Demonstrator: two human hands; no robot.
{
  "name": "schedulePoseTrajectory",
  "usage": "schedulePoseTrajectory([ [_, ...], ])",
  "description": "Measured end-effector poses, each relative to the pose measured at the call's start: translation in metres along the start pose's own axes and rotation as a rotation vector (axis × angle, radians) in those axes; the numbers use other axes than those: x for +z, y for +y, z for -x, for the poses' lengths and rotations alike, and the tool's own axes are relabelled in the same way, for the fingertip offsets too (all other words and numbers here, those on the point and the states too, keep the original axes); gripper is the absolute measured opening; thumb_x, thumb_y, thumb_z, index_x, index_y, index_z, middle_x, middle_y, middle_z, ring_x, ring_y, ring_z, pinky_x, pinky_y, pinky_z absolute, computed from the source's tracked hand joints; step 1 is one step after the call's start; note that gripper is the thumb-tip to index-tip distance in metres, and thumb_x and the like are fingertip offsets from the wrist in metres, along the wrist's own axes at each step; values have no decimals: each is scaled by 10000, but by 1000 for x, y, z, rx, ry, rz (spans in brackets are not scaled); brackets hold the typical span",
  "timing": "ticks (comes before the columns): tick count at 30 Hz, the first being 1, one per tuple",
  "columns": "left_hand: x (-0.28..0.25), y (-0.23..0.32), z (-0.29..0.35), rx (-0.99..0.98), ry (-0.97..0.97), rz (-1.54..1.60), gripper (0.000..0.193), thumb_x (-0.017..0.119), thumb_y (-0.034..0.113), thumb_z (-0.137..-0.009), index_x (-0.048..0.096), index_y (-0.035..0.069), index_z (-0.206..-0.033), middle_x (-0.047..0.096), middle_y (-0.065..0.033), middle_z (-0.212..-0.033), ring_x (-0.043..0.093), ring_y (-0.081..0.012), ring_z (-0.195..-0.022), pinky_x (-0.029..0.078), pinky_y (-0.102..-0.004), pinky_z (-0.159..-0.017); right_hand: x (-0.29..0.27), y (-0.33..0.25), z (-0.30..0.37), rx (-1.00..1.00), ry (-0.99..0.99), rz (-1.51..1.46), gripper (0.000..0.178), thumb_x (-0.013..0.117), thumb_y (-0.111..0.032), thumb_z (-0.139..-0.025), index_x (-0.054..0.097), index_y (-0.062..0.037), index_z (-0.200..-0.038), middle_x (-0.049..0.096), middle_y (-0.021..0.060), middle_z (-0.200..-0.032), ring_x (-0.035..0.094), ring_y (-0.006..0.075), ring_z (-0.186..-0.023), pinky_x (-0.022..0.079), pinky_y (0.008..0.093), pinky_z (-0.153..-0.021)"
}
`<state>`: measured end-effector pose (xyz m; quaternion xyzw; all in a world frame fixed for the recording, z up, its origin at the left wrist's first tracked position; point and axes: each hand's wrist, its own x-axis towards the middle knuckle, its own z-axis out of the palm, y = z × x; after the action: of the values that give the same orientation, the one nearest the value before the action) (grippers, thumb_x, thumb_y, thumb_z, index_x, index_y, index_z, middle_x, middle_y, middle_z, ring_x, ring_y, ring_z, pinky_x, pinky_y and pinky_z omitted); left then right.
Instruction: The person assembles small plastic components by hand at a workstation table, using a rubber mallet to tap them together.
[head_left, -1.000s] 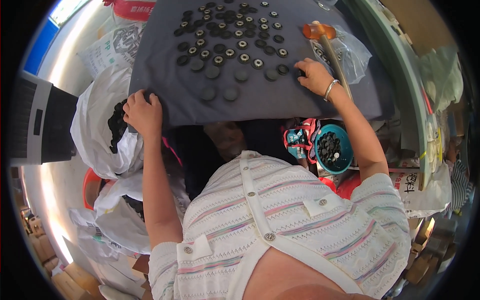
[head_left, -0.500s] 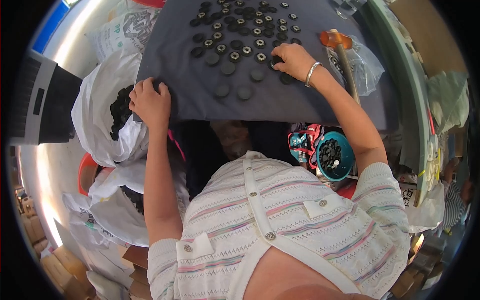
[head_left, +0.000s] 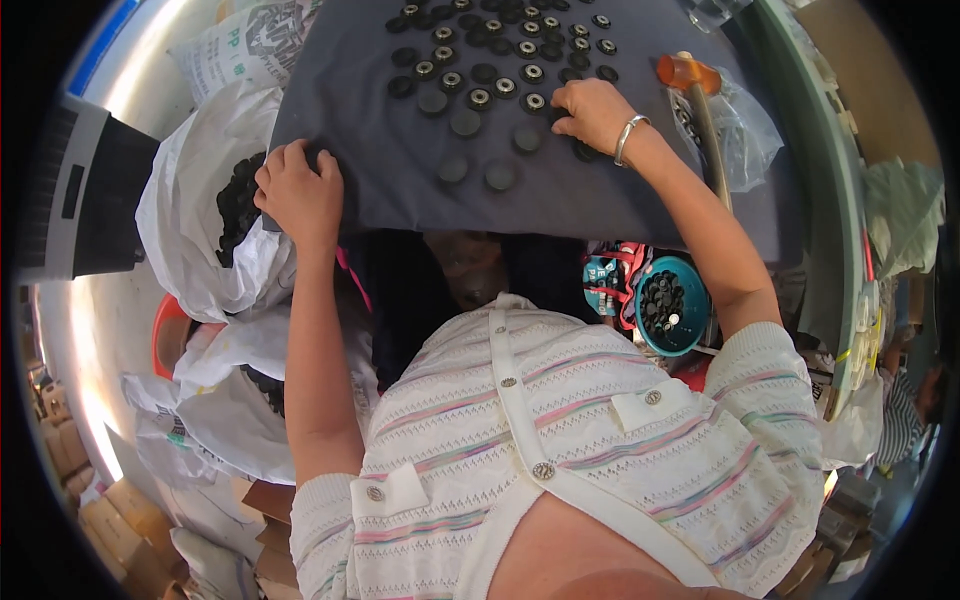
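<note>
Black discs (head_left: 465,123) lie spread over the dark grey cloth of the table (head_left: 380,195); several show a metal ring with a hole at the centre, others a plain dark face. My right hand (head_left: 597,117) is down among the nearest ones, thumb and fingers closed around a black disc that they mostly hide. A metal-ringed disc (head_left: 534,103) sits just left of those fingertips, and another dark disc (head_left: 584,151) is partly under my wrist. My left hand (head_left: 300,192) rests on the table's left corner, fingers loosely spread, holding nothing.
A hammer (head_left: 708,130) with an orange head lies beside a clear plastic bag (head_left: 750,140) on the right. Below the table edge stands a teal basin (head_left: 690,345) of dark pieces. White sacks (head_left: 185,215) with black pieces stand at left, near a dark crate (head_left: 105,195).
The whole view has shifted slightly, so the discs and table sit higher in the picture. My right hand stays at the same discs, and my left hand keeps to the table corner.
</note>
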<state>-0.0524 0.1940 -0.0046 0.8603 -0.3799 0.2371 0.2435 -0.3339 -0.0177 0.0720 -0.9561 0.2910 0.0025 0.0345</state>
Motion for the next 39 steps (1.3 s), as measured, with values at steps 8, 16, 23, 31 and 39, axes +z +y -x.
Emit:
schedulePoseTrajectory([
  [8, 0, 0, 3, -1, 3, 28, 274, 633, 263, -774, 668, 121, -1005, 620, -56, -1119, 532, -282, -1082, 371, -463, -920, 3, 4, 15, 84, -28, -21, 230, 725, -210, -756, 666, -23, -877, 660, 189, -861, 633, 354, -887, 500, 432, -803],
  [16, 0, -2, 3, -15, 13, 10, 266, 640, 269, -772, 668, 123, -992, 621, -51, -1109, 532, -277, -1084, 376, -464, -913, -1, -2, 61, 12, 201, -58, 255, 691, -279, -784, 651, -62, -911, 599, 107, -868, 605, 303, -865, 502, 413, -760],
  [23, -1, 0, 2, -12, -18, 19, 277, 636, 275, -777, 673, 131, -1011, 623, -46, -1115, 530, -278, -1082, 376, -459, -914, 23, -8, 81, -23, 246, 29, 278, 709, -148, -748, 646, -49, -1001, 573, 100, -900, 573, 288, -900, 492, 387, -773],
  [31, -3, 1, 1, -13, -35, -15, 292, 624, 287, -785, 672, 125, -1023, 622, -43, -1121, 530, -281, -1091, 388, -466, -904, 19, 7, 96, 52, 397, -41, 217, 636, -152, -808, 662, -74, -1008, 595, 96, -935, 568, 291, -907, 483, 397, -798],
  [39, 1, -2, 1, -11, -31, -1, 290, 626, 285, -784, 668, 120, -1018, 623, -42, -1124, 532, -283, -1087, 393, -468, -899, 36, 43, 95, 12, 314, -92, 203, 581, -104, -842, 674, -80, -1021, 624, 94, -943, 572, 303, -901, 479, 397, -808],
])
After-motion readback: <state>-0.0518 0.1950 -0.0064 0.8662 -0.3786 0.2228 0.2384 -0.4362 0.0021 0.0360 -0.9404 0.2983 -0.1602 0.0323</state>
